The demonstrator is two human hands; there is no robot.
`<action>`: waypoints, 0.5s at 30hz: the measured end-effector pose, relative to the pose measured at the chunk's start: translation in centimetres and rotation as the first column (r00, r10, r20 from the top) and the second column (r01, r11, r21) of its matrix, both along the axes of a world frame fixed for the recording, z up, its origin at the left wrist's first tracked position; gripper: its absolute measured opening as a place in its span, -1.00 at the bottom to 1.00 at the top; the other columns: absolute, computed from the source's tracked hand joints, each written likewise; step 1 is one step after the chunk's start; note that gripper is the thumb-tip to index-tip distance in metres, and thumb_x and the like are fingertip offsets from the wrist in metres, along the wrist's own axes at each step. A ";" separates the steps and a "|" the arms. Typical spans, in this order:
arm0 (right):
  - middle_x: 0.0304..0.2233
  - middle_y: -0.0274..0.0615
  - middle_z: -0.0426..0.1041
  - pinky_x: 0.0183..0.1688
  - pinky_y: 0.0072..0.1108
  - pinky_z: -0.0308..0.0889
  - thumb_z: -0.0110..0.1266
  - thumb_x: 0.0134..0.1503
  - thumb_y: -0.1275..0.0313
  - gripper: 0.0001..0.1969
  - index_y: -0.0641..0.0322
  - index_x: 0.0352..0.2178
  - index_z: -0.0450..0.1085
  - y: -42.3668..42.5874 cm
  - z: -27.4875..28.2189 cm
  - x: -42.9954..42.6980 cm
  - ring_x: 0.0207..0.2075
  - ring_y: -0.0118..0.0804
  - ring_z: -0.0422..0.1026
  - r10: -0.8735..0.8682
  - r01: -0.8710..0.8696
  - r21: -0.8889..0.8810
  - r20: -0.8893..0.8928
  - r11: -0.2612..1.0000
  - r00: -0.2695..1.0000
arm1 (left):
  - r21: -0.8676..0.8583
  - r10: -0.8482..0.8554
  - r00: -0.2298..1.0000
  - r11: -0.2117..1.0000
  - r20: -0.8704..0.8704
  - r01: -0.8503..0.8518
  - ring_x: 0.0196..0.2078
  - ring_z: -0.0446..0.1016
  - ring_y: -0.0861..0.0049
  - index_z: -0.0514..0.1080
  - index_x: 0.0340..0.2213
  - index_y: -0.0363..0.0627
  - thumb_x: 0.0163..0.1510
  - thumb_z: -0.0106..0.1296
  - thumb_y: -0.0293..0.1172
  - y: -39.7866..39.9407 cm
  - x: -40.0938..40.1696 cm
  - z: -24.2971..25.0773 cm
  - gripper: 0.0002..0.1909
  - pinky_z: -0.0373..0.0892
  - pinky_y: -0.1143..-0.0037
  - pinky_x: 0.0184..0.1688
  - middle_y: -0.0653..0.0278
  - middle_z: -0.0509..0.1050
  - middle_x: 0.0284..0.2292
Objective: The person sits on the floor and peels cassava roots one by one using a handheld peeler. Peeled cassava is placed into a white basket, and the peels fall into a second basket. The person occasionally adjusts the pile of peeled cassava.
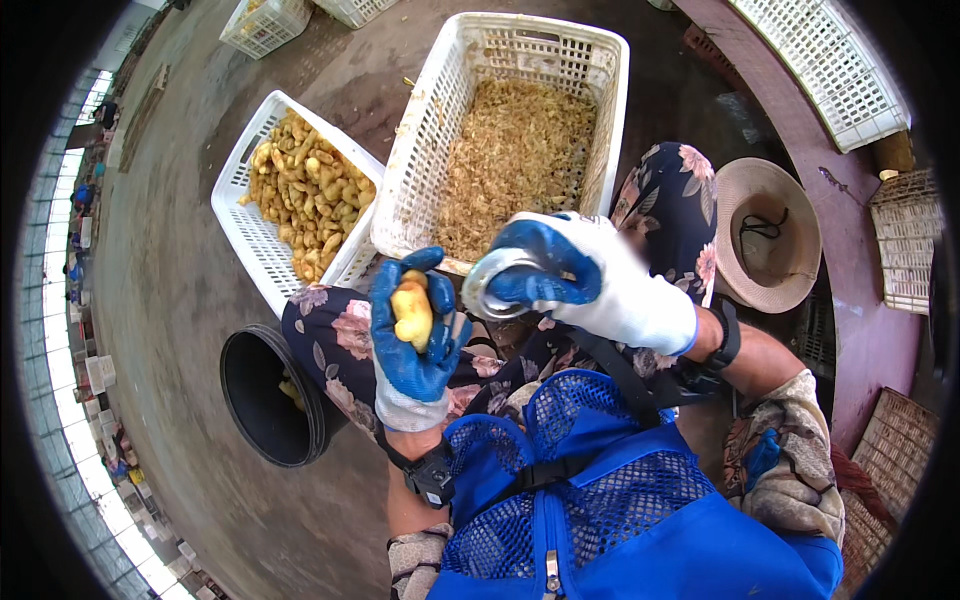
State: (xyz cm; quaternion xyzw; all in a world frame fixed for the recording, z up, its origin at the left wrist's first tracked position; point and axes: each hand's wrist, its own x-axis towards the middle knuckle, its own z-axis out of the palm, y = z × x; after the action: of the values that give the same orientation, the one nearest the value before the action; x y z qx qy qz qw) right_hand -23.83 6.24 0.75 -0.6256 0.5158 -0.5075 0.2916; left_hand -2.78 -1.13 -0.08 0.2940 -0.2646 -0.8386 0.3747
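My left hand (416, 337), in a white glove with a blue coated palm, holds a peeled-looking piece of ginger root (412, 311) in its curled fingers. Just to the right, my right hand (577, 274), gloved the same way, grips a shiny round metal ring or lid-like tool (499, 285); its exact kind is unclear. The tool and the ginger are apart. Beyond my hands stands a large white plastic crate (390, 157) with a layer of brown peel scraps (517, 157) in it. Left of it, a tilted white crate (244, 184) holds many ginger pieces (307, 180).
A black bucket (255, 397) with a little ginger inside stands by my left knee. On the right lies a straw hat (772, 232) with a black cord. White crates (825, 67) and a woven-looking crate (907, 247) line the right side; more crates (270, 26) stand at the far left.
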 end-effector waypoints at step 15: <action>-0.43 -0.09 0.50 -0.32 -0.29 0.39 0.22 0.11 0.19 -0.66 0.13 -0.17 0.40 -3.8 -0.1 0.4 -0.37 -0.03 0.52 0.031 -0.078 -0.082 -0.468 0.994 0.883 | 0.221 0.174 0.833 0.918 0.525 -0.330 -0.74 0.27 0.67 0.47 -0.16 -0.04 0.32 -0.13 -0.03 0.7 -1.9 -0.6 -0.64 0.25 0.65 -0.65 0.28 0.52 -0.39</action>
State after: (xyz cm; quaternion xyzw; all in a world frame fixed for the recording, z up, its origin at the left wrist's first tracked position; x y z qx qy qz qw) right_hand -23.46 2.41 0.69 -0.7569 0.5274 -0.3587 0.1422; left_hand -4.65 -0.46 -0.65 0.5852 -0.1785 -0.7077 0.3533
